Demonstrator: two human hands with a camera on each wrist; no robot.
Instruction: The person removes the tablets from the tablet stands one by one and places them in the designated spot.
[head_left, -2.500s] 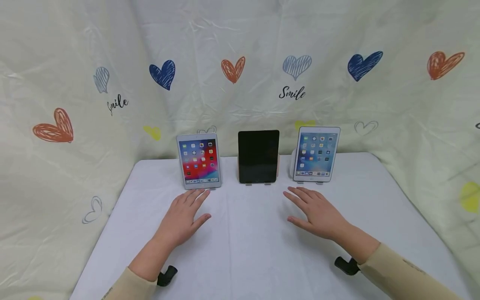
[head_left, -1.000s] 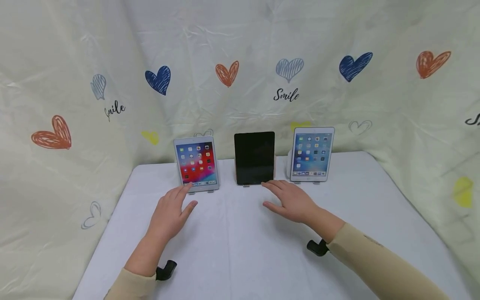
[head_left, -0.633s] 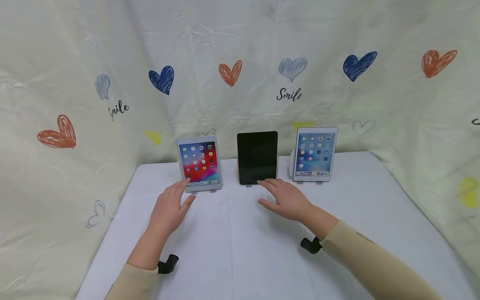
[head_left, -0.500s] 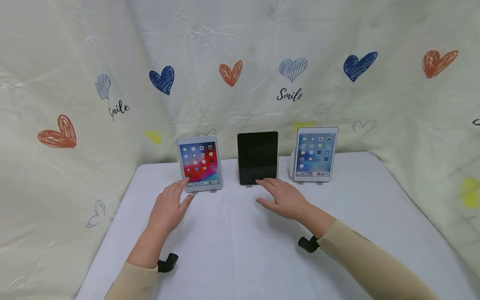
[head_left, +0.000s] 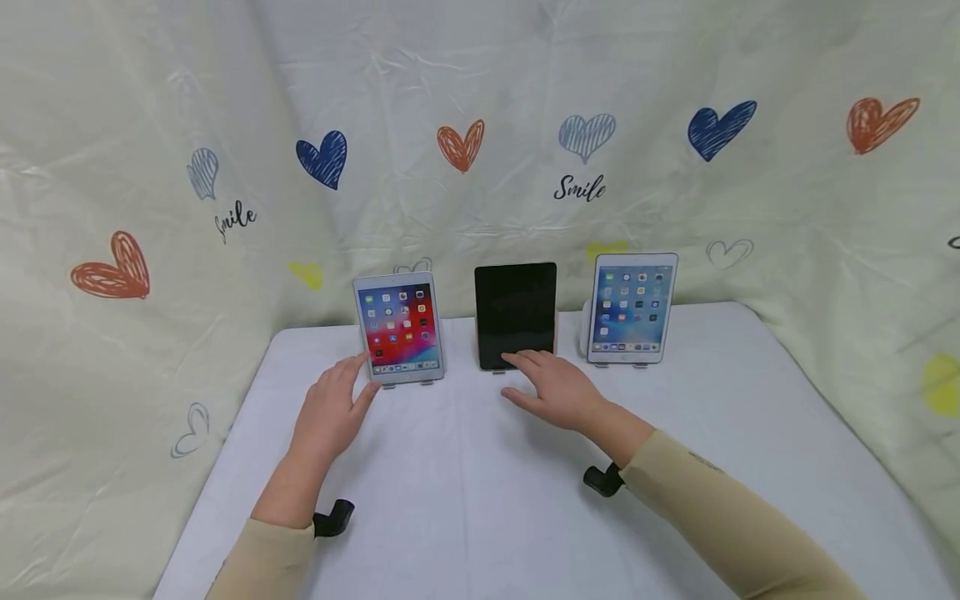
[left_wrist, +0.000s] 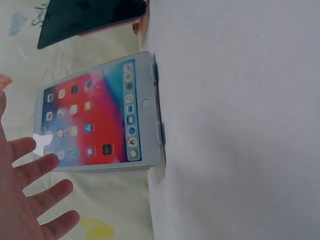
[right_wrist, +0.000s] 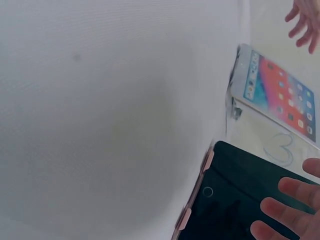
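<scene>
Three tablets lean upright on stands along the back of the table. The silver-framed one with a red and blue home screen (head_left: 399,321) is at the left. My left hand (head_left: 327,410) hovers by its lower left corner, fingers spread; the left wrist view shows a gap between fingers (left_wrist: 52,195) and tablet. The middle tablet (head_left: 514,307) is black with a dark screen. In front of its lower edge is my right hand (head_left: 558,390), fingers extended and holding nothing; contact cannot be told. A white tablet with a blue home screen (head_left: 632,307) stands at the right.
A white cloth covers the table (head_left: 487,500). Behind and at both sides hangs a pale curtain (head_left: 517,67) printed with hearts and the word Smile. A pinkish stand (right_wrist: 184,219) holds the middle tablet. Black wrist cameras (head_left: 602,481) sit below both wrists.
My right hand has moved left, from before the right tablet to the middle one. My left hand has shifted slightly left and forward beside the left tablet. The tablets stay in place.
</scene>
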